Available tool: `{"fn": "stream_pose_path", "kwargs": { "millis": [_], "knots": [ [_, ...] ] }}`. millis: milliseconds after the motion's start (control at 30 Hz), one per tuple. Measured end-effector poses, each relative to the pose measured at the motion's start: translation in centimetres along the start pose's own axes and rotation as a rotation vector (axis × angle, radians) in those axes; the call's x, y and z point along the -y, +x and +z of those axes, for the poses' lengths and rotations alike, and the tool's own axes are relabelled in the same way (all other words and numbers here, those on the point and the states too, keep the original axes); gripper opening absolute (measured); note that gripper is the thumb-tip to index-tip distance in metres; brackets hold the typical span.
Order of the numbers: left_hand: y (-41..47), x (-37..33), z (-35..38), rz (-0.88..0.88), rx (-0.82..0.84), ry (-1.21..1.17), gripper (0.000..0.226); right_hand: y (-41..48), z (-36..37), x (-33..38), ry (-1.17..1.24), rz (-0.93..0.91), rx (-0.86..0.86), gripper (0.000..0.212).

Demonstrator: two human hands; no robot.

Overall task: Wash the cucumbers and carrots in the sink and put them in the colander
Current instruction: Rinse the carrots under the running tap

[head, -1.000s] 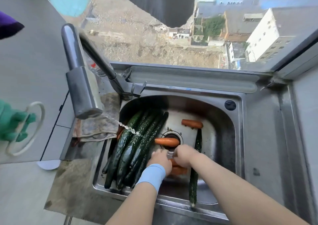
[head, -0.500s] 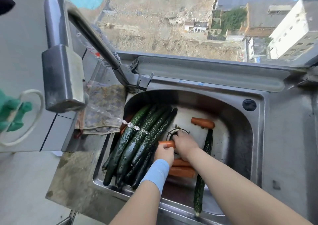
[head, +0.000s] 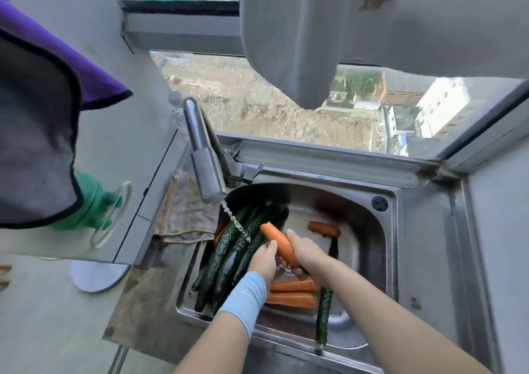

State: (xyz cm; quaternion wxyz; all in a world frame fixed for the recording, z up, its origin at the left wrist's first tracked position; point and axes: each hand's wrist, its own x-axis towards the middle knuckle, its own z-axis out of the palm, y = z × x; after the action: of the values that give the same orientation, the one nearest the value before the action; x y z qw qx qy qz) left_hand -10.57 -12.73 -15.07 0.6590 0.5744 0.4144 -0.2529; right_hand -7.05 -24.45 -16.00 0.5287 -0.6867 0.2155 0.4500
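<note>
Steel sink [head: 392,230] set in a steel bench [head: 435,259] below a window [head: 272,110]. The faucet [head: 206,173] runs a thin stream, and a cloth [head: 189,210] lies to the left. Four carrots show. One held carrot [head: 276,240] is above the basin, with the right hand [head: 307,252] fingers curled round it and the left hand [head: 263,262] fingers gripping its lower end. Three loose carrots [head: 292,299] lie on the basin floor. A cucumber bundle [head: 229,253] at left is too overlapped to count; one single cucumber [head: 325,313] lies at right.

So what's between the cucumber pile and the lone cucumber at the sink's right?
Head view: left hand and right hand gripping one carrot, with two more carrots lying beneath them.
</note>
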Motion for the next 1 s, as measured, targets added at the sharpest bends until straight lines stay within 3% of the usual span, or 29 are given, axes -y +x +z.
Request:
{"fn": "stream_pose_path", "kwargs": {
  "millis": [100,200,333,400,500,667,767,867,1000],
  "knots": [
    [-1.9,-1.9,-1.5,0.018,0.047,-0.14,0.026,-2.6,1.1,2.1,0.136,0.008,0.022,0.062],
    [-2.9,-4.0,-3.3,0.055,0.092,-0.287,0.033,-4.7,2.8,4.1,0.254,-0.03,0.107,0.042],
    [-3.6,-7.5,-5.6,0.085,0.086,-0.463,0.027,-6.2,5.3,6.3,0.397,-0.053,0.348,0.027],
    [-3.6,-8.9,-6.3,0.046,0.076,-0.475,0.034,-6.9,6.4,7.1,0.447,-0.094,0.384,0.02],
    [-4.0,-9.9,-7.2,0.016,0.125,-0.404,0.048,-8.0,8.0,8.4,0.418,-0.151,0.298,0.018],
    [-3.8,-10.0,-9.0,-0.01,0.203,-0.24,0.051,-9.1,10.2,10.2,0.092,-0.165,0.055,0.041],
    [-4.1,-10.1,-9.6,-0.001,0.264,-0.127,0.042,-9.5,11.3,10.3,-0.074,-0.239,-0.205,0.058],
    [-4.5,-10.4,-9.2,-0.055,0.317,-0.207,0.035,-8.7,11.7,9.7,-0.267,-0.344,-0.387,0.066],
    [-4.7,-10.4,-8.5,-0.038,0.337,-0.211,0.04,-8.2,11.2,8.9,-0.347,-0.229,-0.568,0.075]
  ]
}}
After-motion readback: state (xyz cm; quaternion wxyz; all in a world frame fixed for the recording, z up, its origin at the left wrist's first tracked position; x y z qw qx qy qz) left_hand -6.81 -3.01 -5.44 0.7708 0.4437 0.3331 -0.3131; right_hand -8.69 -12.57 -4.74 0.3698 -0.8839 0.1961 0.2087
